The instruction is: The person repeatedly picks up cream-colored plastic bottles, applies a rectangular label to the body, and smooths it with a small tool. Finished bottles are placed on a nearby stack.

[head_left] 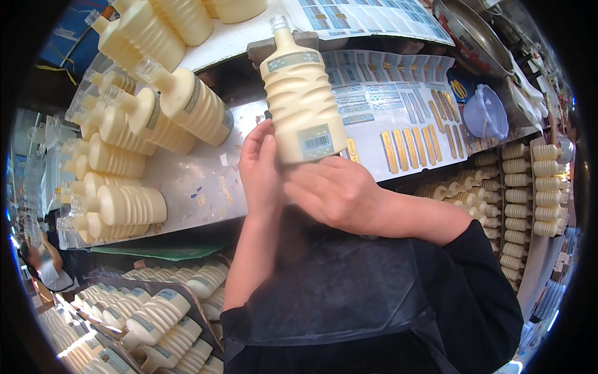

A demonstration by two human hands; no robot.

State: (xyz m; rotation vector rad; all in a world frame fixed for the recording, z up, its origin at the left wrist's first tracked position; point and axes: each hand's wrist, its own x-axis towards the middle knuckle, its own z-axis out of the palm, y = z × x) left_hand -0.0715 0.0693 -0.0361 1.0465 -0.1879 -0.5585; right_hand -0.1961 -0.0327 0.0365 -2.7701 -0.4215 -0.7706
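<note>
A cream ribbed plastic bottle (300,93) with a clear cap stands upright in front of me, held at its base by both hands. My left hand (260,168) presses its left lower side, fingers up along the wall. My right hand (336,190) wraps under the bottom. A small barcode sticker sits low on the bottle, and a grey band label crosses its shoulder.
Several similar bottles (134,124) lie on the metal table (199,181) at left. Sheets of label stickers (392,100) cover the table at right, beside a pale blue cup (486,113). Crates of bottles stand at lower left (156,311) and right (523,187). Another person (43,262) sits far left.
</note>
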